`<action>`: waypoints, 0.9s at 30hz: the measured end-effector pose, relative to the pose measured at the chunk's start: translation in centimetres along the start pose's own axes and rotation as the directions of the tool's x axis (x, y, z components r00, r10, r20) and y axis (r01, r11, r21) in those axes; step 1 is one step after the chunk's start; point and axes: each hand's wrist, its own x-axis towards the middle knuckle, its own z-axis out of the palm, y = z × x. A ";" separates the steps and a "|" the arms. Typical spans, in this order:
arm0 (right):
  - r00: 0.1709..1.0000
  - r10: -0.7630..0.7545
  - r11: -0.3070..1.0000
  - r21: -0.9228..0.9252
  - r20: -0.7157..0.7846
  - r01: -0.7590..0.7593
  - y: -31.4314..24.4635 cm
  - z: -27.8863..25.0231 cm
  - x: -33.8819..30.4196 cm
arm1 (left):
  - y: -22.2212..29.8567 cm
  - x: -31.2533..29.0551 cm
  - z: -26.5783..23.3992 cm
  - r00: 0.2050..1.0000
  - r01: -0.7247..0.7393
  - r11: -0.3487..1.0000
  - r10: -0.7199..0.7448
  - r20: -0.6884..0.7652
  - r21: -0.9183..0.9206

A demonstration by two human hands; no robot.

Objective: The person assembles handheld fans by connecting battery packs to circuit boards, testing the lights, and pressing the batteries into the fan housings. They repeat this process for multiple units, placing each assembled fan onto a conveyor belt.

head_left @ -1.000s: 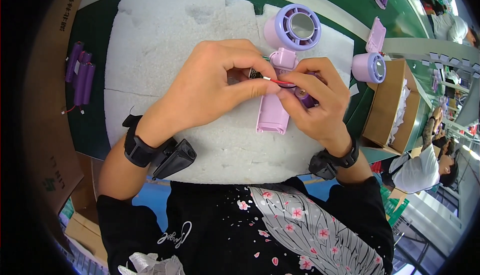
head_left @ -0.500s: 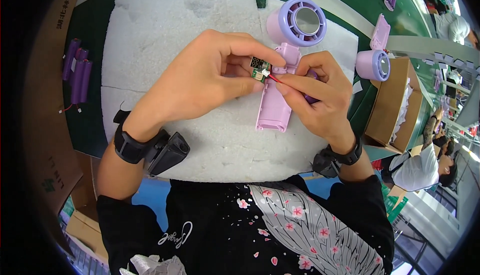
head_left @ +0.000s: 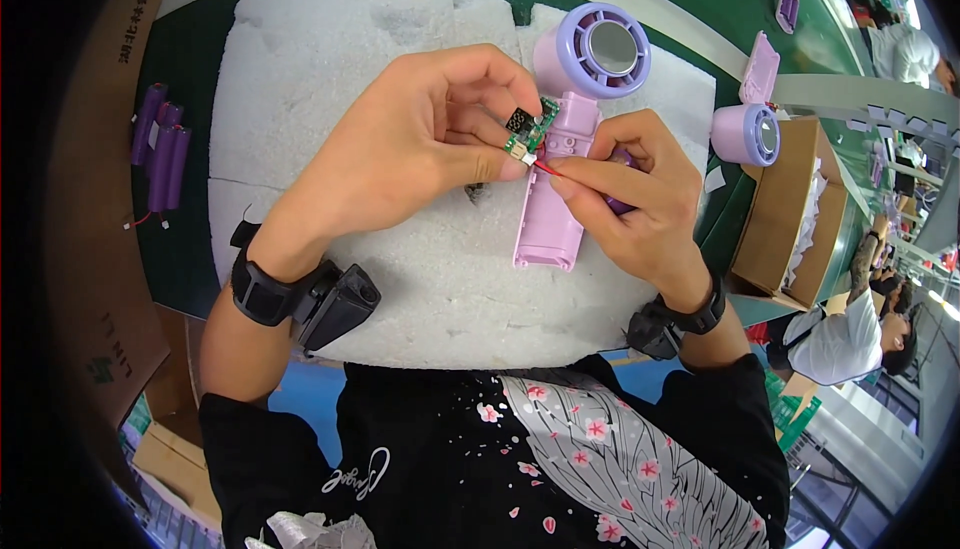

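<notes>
My left hand pinches a small green circuit board with a black display block. A white plug on a red wire sits at the board's lower edge; whether it is fully seated I cannot tell. The thumb and forefinger of my right hand grip that wire, while a purple battery is tucked into the same hand, mostly hidden by the fingers. Beneath both hands lies a pink handheld fan, its handle shell opened up and its round lilac head pointing away from me.
A white foam slab covers the green bench before me. Several purple batteries lie to its left beside a cardboard sheet. Rightward are another fan, an open carton and a person in white farther off.
My left hand has tilted the circuit board, showing more of it, and its forefinger has lifted off the fan. A dark wire bundle now shows below the left hand. My right hand keeps its grip.
</notes>
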 end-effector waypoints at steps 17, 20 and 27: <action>1.000 0.017 0.999 -0.034 -0.014 -0.018 -0.5 -0.2 0.1 | 0.0 -0.2 0.4 0.994 -0.098 0.983 0.105 -0.039 0.157; 1.000 -0.023 1.000 -0.014 -0.006 0.023 0.0 -0.2 0.0 | 0.0 -0.2 0.5 0.983 -0.170 0.952 0.181 -0.019 0.254; 0.986 -0.009 0.995 -0.101 -0.167 -0.008 -1.2 0.3 0.8 | -0.4 0.1 1.5 0.909 -0.352 0.800 0.416 -0.027 0.486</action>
